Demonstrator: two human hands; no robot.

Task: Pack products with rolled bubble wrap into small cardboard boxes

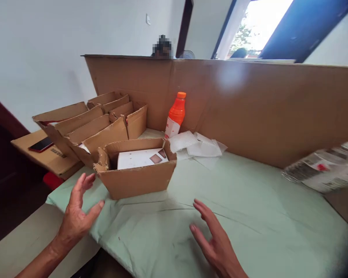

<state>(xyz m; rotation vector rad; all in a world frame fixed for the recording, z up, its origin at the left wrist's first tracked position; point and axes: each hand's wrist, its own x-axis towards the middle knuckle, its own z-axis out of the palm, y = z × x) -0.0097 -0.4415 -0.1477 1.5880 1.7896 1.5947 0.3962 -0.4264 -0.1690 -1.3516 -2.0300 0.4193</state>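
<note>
My left hand [78, 210] hovers open, fingers spread, just left of an open cardboard box [136, 179] that stands on the pale green cloth [249, 216]. Inside the box lies a white flat package [142, 157]. My right hand [214, 239] is open too, fingers stretched out above the cloth, to the right and in front of the box. Neither hand holds anything or touches the box.
Several more open cardboard boxes [87, 127] are lined up behind at the left. An orange bottle [176, 115] and bubble wrap [197, 146] sit by a tall cardboard wall [263, 104]. A phone [41, 144] lies on a flat carton. Printed packets [321, 170] are at the right. A person's head shows behind the wall.
</note>
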